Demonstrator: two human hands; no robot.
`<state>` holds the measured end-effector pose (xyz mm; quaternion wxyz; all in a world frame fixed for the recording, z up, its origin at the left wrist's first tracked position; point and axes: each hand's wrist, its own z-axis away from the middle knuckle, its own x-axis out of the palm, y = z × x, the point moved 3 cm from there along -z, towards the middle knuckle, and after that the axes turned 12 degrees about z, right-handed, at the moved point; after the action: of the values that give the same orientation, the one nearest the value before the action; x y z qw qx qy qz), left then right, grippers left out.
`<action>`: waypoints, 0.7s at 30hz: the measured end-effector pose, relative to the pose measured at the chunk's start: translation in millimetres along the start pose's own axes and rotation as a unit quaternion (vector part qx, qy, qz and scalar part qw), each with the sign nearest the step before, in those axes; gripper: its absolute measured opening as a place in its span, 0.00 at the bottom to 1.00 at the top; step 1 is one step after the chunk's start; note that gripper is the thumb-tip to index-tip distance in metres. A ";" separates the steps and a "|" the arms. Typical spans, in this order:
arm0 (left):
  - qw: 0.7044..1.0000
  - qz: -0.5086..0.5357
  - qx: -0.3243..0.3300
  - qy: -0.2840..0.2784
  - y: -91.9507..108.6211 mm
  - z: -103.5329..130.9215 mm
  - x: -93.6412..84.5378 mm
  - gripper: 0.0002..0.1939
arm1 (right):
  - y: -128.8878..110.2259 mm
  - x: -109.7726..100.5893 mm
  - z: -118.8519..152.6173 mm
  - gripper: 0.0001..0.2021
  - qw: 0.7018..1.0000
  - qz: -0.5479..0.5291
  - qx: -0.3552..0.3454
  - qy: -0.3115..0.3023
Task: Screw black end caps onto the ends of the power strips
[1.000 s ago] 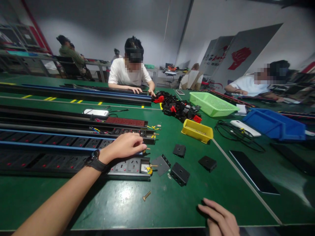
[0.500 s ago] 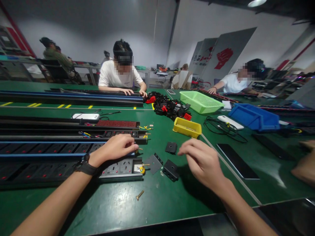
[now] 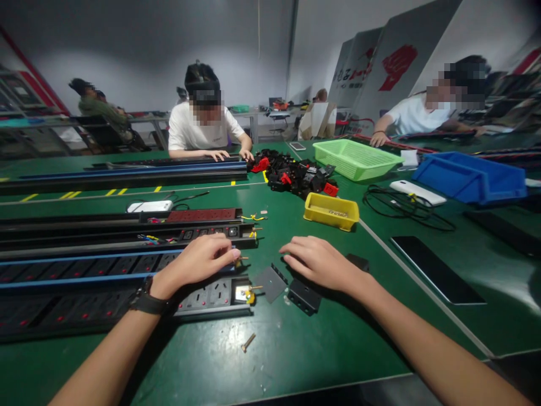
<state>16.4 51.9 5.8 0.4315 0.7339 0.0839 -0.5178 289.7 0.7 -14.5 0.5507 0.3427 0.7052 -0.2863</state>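
Observation:
My left hand (image 3: 203, 258) rests over the end of the blue-edged socket strip (image 3: 105, 266), fingers bent and pressed together near a brass screw; what they hold, if anything, is hidden. To its right my right hand (image 3: 315, 260) hovers palm down with its fingers apart and nothing in them. Just below it lie a black bracket (image 3: 304, 296) and a flat grey plate (image 3: 271, 283) with a folded edge. Another black piece (image 3: 357, 262) shows partly behind my right wrist. The nearest socket strip (image 3: 203, 296) has a yellow-tagged screw at its end. A loose brass bolt (image 3: 248, 343) lies in front.
Beyond my hands are a yellow tray (image 3: 331, 212), a heap of black and red parts (image 3: 296, 175), a green basket (image 3: 359, 159) and a blue bin (image 3: 469, 177). A black panel (image 3: 437, 269) lies at right. People sit across the table.
My right hand has moved left, toward my left hand, and now covers the area near the plate and bracket. My left hand stays on the strip. The view has shifted slightly.

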 end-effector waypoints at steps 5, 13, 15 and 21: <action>1.000 0.014 -0.008 0.003 -0.6 2.1 -1.0 0.24 | 12.8 -8.6 4.7 0.14 0.999 0.016 0.031 0.028; 1.000 0.015 -0.020 -0.001 -2.7 0.8 -1.3 0.24 | 32.8 -21.9 6.5 0.15 0.988 0.043 0.129 0.073; 1.000 0.013 -0.018 -0.001 -4.1 0.8 -1.3 0.24 | 43.5 -24.4 7.9 0.14 0.975 0.059 0.190 0.102; 1.000 0.012 -0.017 -0.005 -5.5 0.6 -0.9 0.24 | 43.6 -16.2 6.0 0.13 0.963 0.073 0.252 0.062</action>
<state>12.5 55.1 3.5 0.4507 0.7250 0.0820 -0.5143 330.5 19.5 -1.3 0.4215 0.5375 0.6161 -0.3922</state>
